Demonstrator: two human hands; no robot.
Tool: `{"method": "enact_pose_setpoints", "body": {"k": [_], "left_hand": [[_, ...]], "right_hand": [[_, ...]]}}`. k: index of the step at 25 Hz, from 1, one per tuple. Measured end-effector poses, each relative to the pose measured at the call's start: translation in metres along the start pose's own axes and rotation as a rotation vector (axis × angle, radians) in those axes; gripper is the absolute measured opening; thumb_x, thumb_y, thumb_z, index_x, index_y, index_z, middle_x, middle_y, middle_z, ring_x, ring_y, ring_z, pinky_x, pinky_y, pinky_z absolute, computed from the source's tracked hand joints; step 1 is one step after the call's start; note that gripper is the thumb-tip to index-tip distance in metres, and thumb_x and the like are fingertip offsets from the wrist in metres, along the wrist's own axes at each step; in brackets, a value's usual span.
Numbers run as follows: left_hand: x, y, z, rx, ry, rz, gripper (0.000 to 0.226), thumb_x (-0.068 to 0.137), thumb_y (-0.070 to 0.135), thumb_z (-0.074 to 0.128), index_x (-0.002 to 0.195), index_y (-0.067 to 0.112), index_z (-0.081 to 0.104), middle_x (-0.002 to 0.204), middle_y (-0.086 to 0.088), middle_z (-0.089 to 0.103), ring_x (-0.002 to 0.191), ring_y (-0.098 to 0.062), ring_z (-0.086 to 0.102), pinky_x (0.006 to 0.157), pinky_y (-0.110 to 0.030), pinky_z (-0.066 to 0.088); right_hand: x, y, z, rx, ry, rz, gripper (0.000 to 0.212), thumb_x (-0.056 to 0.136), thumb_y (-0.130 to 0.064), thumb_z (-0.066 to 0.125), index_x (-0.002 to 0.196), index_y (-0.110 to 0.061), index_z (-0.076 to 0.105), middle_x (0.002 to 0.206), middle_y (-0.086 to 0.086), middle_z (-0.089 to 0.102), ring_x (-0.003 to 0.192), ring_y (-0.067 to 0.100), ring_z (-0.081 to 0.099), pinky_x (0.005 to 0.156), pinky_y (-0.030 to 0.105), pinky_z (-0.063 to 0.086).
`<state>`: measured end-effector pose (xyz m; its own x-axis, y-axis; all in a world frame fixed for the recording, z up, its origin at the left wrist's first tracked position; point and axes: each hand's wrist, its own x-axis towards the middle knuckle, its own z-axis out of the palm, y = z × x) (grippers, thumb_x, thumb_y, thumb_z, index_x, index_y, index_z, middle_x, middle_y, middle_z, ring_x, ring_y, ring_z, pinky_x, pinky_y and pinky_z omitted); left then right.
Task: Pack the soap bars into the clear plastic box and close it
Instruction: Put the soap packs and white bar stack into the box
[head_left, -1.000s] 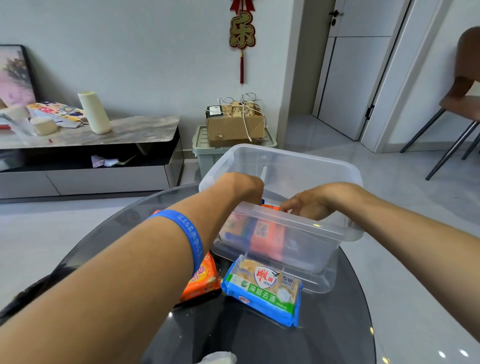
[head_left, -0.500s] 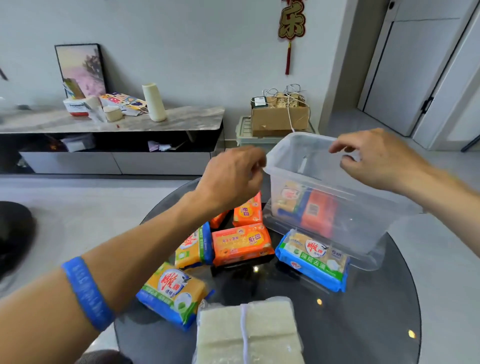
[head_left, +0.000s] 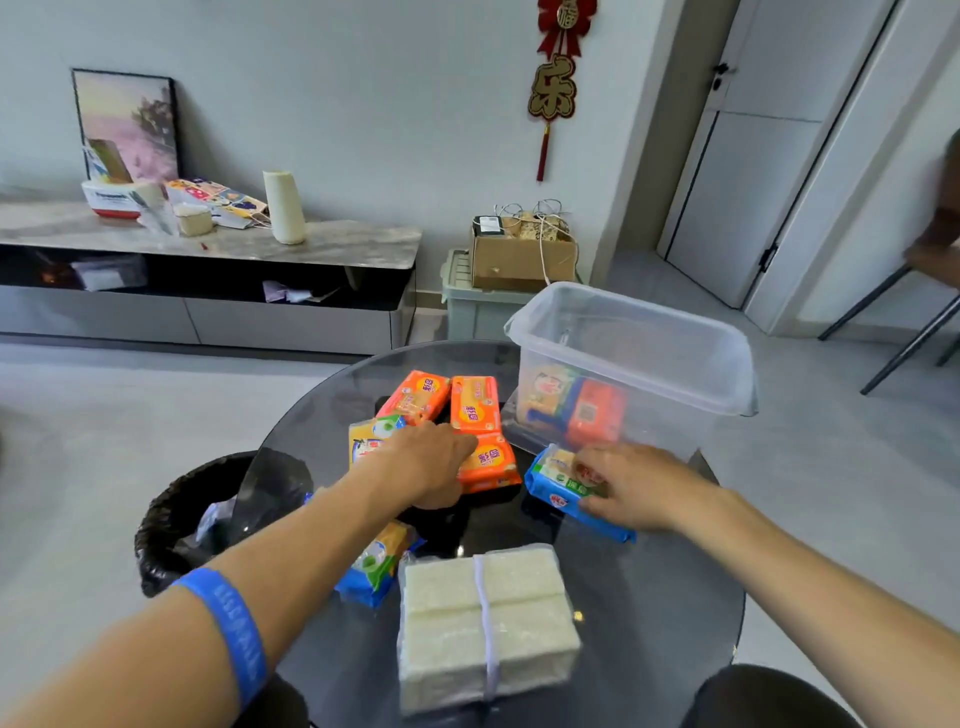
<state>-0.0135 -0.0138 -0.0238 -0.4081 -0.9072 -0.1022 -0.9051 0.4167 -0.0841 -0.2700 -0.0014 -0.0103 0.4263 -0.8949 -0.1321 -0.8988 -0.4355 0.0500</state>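
Note:
The clear plastic box (head_left: 631, 382) stands open at the back right of the round glass table (head_left: 649, 597). Inside it stand a yellow-blue soap bar (head_left: 545, 389) and an orange one (head_left: 592, 410). My left hand (head_left: 426, 467) lies palm down with its fingers and thumb around the left end of an orange soap bar (head_left: 493, 462). My right hand (head_left: 639, 488) grips a blue soap bar (head_left: 556, 486) lying in front of the box. Two more orange bars (head_left: 415, 397) (head_left: 474, 402), a yellow-blue bar (head_left: 370, 441) and a blue bar (head_left: 376, 566) lie loose. A white wrapped pack (head_left: 483, 623) sits nearest me.
A black bin (head_left: 176, 525) stands by the table's left edge. A low cabinet (head_left: 208, 291) lines the far wall. A cardboard box (head_left: 519, 254) rests on a green crate behind the table. Chair legs (head_left: 904, 332) stand at right. A dark rounded object (head_left: 769, 696) is at bottom right.
Both hands left the box, rose above its rim, then came down onto soap bars on the table. The view swung left and now shows more loose bars.

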Motion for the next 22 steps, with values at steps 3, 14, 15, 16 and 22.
{"method": "enact_pose_setpoints", "body": {"k": [3,14,15,16,22], "left_hand": [[0.006,-0.002,0.007,-0.149,0.007,-0.095,0.047,0.085,0.041,0.065,0.126,0.028,0.045,0.117,-0.004,0.063,0.111,-0.026,0.053,0.086,-0.042,0.048],[-0.003,-0.003,-0.053,-0.377,0.443,-0.117,0.059,0.062,0.083,0.046,0.095,0.034,0.048,0.082,0.008,0.065,0.071,-0.014,0.059,0.063,-0.033,0.045],[-0.003,-0.006,-0.075,-0.499,0.473,-0.114,0.059,0.062,0.085,0.046,0.093,0.034,0.049,0.077,0.008,0.064,0.068,-0.01,0.058,0.057,-0.03,0.043],[-0.001,-0.007,-0.097,-0.619,0.519,-0.104,0.058,0.064,0.084,0.047,0.093,0.035,0.05,0.075,0.008,0.063,0.067,-0.007,0.059,0.055,-0.029,0.041],[0.097,0.034,-0.169,-0.617,0.51,-0.114,0.041,0.08,0.063,0.053,0.108,0.033,0.05,0.096,-0.005,0.062,0.086,-0.027,0.058,0.068,-0.036,0.041]], "right_hand": [[0.003,-0.005,0.018,0.137,-0.021,0.096,0.04,0.074,-0.051,0.067,0.097,-0.023,0.051,0.107,-0.002,0.06,0.092,0.02,0.056,0.067,0.033,0.041],[-0.037,0.019,-0.066,0.433,0.303,0.037,0.043,0.052,-0.051,0.071,0.071,-0.026,0.041,0.075,-0.009,0.049,0.063,0.012,0.045,0.058,0.033,0.041],[-0.041,0.033,-0.091,0.498,0.394,0.036,0.043,0.051,-0.051,0.071,0.07,-0.026,0.042,0.071,-0.009,0.049,0.06,0.01,0.043,0.057,0.031,0.041],[-0.045,0.046,-0.115,0.54,0.478,0.022,0.042,0.051,-0.05,0.071,0.071,-0.026,0.043,0.068,-0.01,0.05,0.058,0.009,0.041,0.056,0.028,0.039],[0.005,0.103,-0.173,0.179,0.367,-0.117,0.039,0.058,-0.022,0.079,0.078,-0.024,0.046,0.087,-0.004,0.05,0.074,0.017,0.045,0.066,0.032,0.043]]}}
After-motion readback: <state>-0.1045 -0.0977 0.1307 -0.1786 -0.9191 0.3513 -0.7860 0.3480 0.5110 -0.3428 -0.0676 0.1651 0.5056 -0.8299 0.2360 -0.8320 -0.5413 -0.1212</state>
